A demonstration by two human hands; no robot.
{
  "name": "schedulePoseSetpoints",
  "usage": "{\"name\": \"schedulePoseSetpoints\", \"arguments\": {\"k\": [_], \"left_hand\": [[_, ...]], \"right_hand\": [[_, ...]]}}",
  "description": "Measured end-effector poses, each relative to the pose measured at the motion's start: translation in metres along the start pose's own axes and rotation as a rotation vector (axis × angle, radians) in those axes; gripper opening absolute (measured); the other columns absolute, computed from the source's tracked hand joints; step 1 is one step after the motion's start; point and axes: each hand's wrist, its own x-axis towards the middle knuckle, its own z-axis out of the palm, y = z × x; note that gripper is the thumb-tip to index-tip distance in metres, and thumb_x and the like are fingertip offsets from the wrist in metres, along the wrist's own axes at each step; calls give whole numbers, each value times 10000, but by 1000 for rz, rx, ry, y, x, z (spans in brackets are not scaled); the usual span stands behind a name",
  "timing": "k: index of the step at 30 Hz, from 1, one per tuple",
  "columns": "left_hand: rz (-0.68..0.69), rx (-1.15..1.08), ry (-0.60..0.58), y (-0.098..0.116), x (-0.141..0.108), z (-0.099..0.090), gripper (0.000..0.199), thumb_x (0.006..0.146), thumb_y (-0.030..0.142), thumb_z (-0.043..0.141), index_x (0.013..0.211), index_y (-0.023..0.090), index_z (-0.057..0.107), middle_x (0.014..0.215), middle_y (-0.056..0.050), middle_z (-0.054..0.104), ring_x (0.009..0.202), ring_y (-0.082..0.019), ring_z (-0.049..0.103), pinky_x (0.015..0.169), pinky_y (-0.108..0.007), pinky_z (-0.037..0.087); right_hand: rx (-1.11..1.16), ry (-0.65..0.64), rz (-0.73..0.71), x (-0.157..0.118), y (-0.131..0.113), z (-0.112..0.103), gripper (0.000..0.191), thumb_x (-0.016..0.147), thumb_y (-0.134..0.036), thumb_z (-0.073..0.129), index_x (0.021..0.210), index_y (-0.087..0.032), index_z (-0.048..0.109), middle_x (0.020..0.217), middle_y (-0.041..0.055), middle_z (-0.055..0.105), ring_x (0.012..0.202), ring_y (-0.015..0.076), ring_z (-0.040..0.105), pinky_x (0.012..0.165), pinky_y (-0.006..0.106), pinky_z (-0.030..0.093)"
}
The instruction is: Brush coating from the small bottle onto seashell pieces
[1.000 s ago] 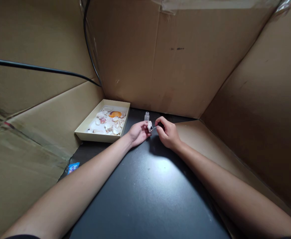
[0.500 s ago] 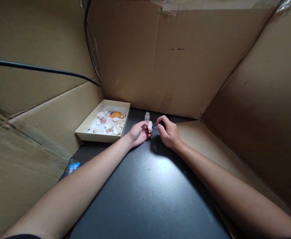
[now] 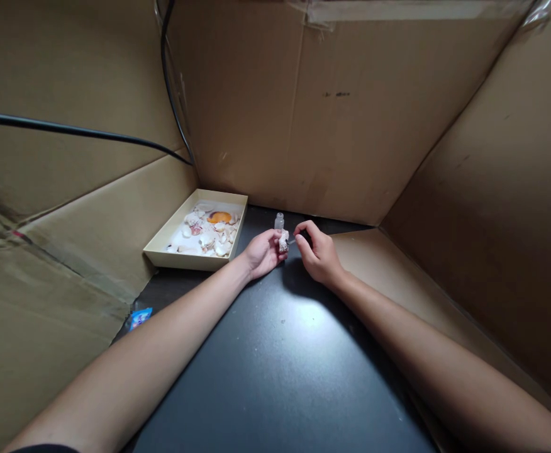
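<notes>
A whitish, bumpy seashell (image 3: 283,241) is pinched between the thumb and fingers of my left hand (image 3: 262,255), held above the dark table. Close on its right, my right hand (image 3: 319,251) is closed on a small brush (image 3: 292,241) with a thin pale stem. The brush's tip is at the shell's right side; whether it touches is too small to tell. Just behind my left fingertips stands a small clear bottle (image 3: 279,221), upright and uncapped, its lower part hidden by the hand.
To the left sits a shallow cream tray (image 3: 185,260) holding several shells, one of them orange. A blue packet (image 3: 140,318) lies at the table's left edge. Cardboard walls (image 3: 275,113) enclose the dark table (image 3: 266,371). A black cable (image 3: 82,131) crosses the left wall.
My left hand has turned the shell slightly, so a different face shows. The right hand with the brush has shifted a little to the left, nearer the shell.
</notes>
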Motion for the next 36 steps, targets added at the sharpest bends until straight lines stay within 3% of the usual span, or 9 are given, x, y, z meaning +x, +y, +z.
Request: {"name": "schedulePoseSetpoints", "arguments": {"k": [3,7,11,20,36], "left_hand": [[-9,-1,6,0,0,1,99,771,101,434,762,142,524,617,1,469,492,-95,448,443,-211,342],[-18,-12,31,1,0,1,104,769,91,430,768,143,520,623,3,475,490,-90,451,446,-207,357],[-21,-6,44,1,-1,2,108,768,91,423,770,145,517,624,7,476,484,-86,450,435,-202,354],[-18,13,99,2,-2,4,111,755,91,416,763,156,506,631,5,498,494,-88,468,459,-199,391],[-3,18,27,0,0,-1,108,745,95,426,784,155,508,650,0,497,496,-96,460,456,-216,383]], "right_hand": [[15,55,-2,0,-2,0,127,923,-309,440,929,-207,515,744,-12,558,583,117,463,599,245,358],[-25,-31,-5,-1,-1,0,160,925,-352,462,918,-207,530,692,-21,536,565,114,448,577,237,343],[-37,-3,-2,-1,-1,1,167,925,-358,467,893,-206,527,629,-36,500,538,109,430,558,230,325],[-65,-68,7,0,-2,2,165,925,-350,458,863,-206,510,641,-33,506,559,112,433,578,235,325],[-74,-20,38,0,-3,1,139,902,-340,451,856,-212,477,649,-32,490,566,126,426,590,254,327]]}}
